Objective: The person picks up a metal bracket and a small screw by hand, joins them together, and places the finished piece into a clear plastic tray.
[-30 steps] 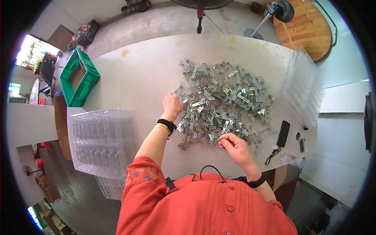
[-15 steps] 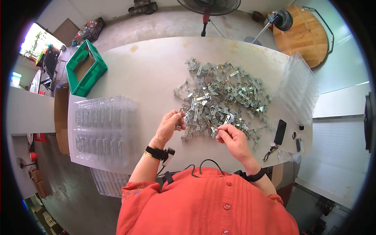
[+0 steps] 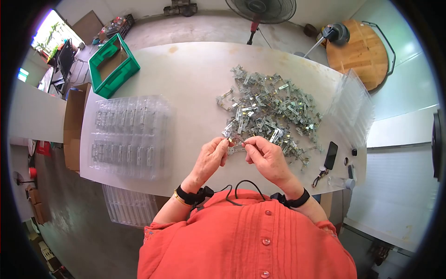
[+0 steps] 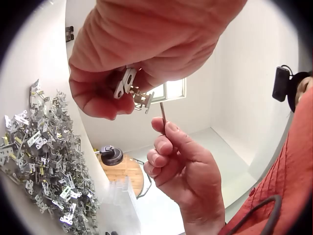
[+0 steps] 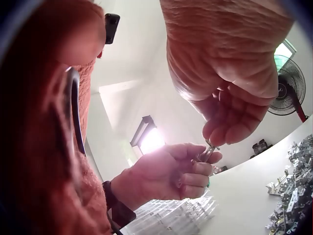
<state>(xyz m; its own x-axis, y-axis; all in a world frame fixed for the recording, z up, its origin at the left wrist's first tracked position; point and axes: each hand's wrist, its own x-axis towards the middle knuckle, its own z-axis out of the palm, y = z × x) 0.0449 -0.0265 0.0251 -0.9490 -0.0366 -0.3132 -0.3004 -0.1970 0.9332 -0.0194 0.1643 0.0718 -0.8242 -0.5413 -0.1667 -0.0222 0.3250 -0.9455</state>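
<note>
In the head view my left hand (image 3: 209, 160) and right hand (image 3: 269, 162) are close together at the near edge of a heap of small metal brackets (image 3: 274, 109). My left thumb and fingers pinch one metal bracket (image 4: 126, 83) with a small brass-coloured part on its end, partly hidden by the fingers. Between thumb and forefinger, my right hand holds a thin metal rod (image 4: 163, 112), its tip pointing up near the bracket in the left wrist view.
Clear plastic trays (image 3: 162, 139) with brackets in their slots lie at the left. More clear trays (image 3: 351, 107) stand on the right, near a phone (image 3: 331, 156). A green crate (image 3: 114, 83) sits at the back left. Another clear tray (image 3: 130, 204) is below the table's front edge.
From the heap's left side, my left hand has come back toward my body and across to my right hand, bringing a bracket. My right hand has moved slightly left, still holding the rod.
</note>
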